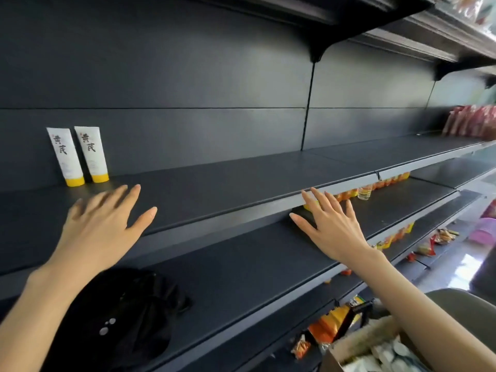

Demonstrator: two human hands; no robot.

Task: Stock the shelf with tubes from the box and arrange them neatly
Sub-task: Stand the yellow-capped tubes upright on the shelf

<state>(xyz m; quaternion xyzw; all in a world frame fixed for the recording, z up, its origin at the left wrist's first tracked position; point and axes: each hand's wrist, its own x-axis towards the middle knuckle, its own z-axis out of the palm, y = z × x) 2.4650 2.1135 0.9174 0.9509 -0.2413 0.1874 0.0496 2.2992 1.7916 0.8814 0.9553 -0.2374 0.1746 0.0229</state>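
Two white tubes with yellow caps, the left tube (65, 157) and the right tube (92, 154), stand cap-down side by side at the back left of the dark shelf (228, 183). My left hand (99, 224) hovers just in front of them, fingers spread and holding nothing; it is motion-blurred. My right hand (330, 224) is stretched out with straight fingers near the shelf's front edge, empty. A cardboard box (359, 345) holding several white tubes sits at the bottom right, partly hidden by my right forearm.
A black bag (120, 318) lies on the lower shelf below my left arm. Orange packets (386, 182) and a small glass jar (365, 193) line the lower shelf to the right. Red packets (472, 122) stand at the far right. Snack packs (332, 326) fill the lowest shelves.
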